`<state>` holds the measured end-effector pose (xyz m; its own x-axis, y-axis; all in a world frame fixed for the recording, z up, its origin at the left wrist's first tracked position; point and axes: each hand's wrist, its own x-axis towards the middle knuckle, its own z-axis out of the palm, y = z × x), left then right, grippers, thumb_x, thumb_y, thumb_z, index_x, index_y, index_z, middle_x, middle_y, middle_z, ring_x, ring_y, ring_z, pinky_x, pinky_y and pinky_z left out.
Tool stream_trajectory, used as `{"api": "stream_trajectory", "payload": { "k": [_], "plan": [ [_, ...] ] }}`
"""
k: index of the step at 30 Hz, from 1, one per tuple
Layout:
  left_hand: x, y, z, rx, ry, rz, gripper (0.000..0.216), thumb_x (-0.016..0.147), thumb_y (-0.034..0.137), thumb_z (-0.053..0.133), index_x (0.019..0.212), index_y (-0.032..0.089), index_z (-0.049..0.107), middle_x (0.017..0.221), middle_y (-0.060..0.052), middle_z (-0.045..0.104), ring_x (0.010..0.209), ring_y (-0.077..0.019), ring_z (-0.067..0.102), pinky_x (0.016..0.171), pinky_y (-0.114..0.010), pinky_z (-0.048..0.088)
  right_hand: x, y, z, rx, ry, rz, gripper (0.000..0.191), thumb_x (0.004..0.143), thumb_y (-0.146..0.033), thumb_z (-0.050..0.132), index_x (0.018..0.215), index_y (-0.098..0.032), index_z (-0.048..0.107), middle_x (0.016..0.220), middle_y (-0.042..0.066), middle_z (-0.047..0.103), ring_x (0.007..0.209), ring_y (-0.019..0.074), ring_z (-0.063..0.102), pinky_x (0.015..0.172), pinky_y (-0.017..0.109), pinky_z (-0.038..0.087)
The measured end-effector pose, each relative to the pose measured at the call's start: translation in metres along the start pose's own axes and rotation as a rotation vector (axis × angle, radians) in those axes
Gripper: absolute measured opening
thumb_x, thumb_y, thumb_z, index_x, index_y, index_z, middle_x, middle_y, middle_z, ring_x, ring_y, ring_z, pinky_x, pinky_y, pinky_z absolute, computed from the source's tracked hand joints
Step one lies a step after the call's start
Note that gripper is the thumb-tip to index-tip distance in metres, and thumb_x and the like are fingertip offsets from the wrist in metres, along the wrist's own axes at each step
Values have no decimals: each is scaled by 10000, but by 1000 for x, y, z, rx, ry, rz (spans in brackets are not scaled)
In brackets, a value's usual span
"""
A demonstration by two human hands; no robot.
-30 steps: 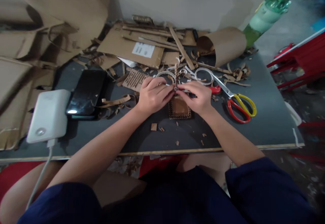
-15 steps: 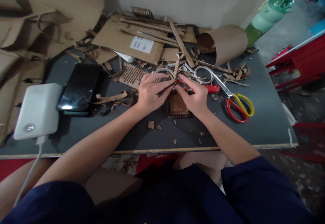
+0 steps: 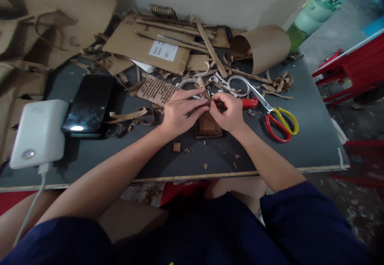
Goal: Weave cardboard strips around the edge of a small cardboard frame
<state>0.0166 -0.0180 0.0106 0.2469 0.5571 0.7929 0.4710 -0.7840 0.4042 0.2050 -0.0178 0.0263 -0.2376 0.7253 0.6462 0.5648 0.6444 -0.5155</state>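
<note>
A small rectangular cardboard piece with a corrugated rim (image 3: 209, 127) lies on the dark table under my fingertips. Above its far end, my left hand (image 3: 181, 111) pinches a corrugated cardboard strip (image 3: 207, 97), with thumb and fingers pressed together. My right hand (image 3: 229, 111) grips the same strip from the other side, its fingers curled in. Part of the strip is hidden by my fingers. Just beyond my left hand is a slotted corrugated sheet (image 3: 154, 90). A red-handled tool (image 3: 250, 103) shows beside my right hand.
Scissors (image 3: 282, 125) and a tape roll (image 3: 238, 85) lie at the right. A black phone (image 3: 90, 103) and a white power bank (image 3: 39, 133) with a cable are at the left. Cardboard sheets (image 3: 144, 53), a cardboard tube (image 3: 267, 51) and a green bottle (image 3: 315, 17) stand behind.
My right hand's fingers have curled in more tightly around the strip. The strip's upright end has tipped left and lower. The whole view has shifted slightly.
</note>
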Motion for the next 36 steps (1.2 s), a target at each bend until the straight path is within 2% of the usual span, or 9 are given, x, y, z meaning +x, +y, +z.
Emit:
{"api": "stream_trajectory", "payload": {
  "k": [2,5,11,14,18,25,29,32,36],
  "plan": [
    [0,1,1,-6,8,-6,125,937,247,695,1005,193,785,1120,-72,775,1060,-203,738,928,-322,577,-1,0,0,-20,-45,6,135,890,-243,539,792,-194,619,630,-15,617,555,112,557,555,245,424],
    [1,-4,2,15,-9,-51,150,941,252,679,1030,195,786,1116,-73,769,1082,-208,721,910,-321,581,-1,2,-1,-94,-101,-30,174,944,-264,498,877,-189,639,596,-27,597,526,115,536,543,258,371],
    [2,-15,3,76,-34,-59,233,988,221,587,1146,228,758,1049,-49,781,1151,-226,671,993,-392,531,-1,5,2,-148,-129,-4,236,968,-271,482,865,-176,672,581,-22,632,490,111,537,531,256,359],
    [2,-14,1,127,-43,-24,216,962,237,615,1122,241,761,1033,-46,781,1133,-248,665,1006,-434,494,-3,7,5,-216,-100,-31,252,960,-259,489,891,-159,710,630,10,699,534,137,618,545,264,383],
    [2,-13,-3,179,-133,-44,166,916,341,677,986,228,776,878,-50,758,1029,-263,680,970,-454,488,-7,10,7,-317,-126,-49,315,980,-278,460,946,-158,749,699,47,756,587,176,685,550,282,405],
    [3,-17,-4,228,-155,-125,230,913,403,688,1041,217,733,1025,-70,751,1193,-307,629,1003,-468,482,-7,11,4,-293,-207,-72,351,1034,-284,431,1141,-157,740,983,90,807,841,207,750,665,300,497],
    [1,-15,-4,214,-155,-107,264,885,432,722,1028,211,744,1006,-71,758,1185,-320,637,1002,-490,489,-2,13,2,-322,-238,-170,374,1052,-260,374,1083,-158,732,911,93,780,850,218,706,742,342,497],
    [2,-14,-5,204,-122,-91,197,891,398,723,974,226,768,897,-56,762,1140,-306,660,985,-485,503,0,16,1,-316,-225,-273,385,1052,-216,337,1023,-164,718,862,80,748,865,221,668,823,372,471],
    [4,-12,-5,142,-121,-139,144,921,353,691,932,249,791,814,-43,741,1087,-274,671,923,-453,535,0,19,2,-260,-246,-267,362,1060,-226,338,1019,-180,695,865,63,720,869,211,626,833,368,429]
  ]
}}
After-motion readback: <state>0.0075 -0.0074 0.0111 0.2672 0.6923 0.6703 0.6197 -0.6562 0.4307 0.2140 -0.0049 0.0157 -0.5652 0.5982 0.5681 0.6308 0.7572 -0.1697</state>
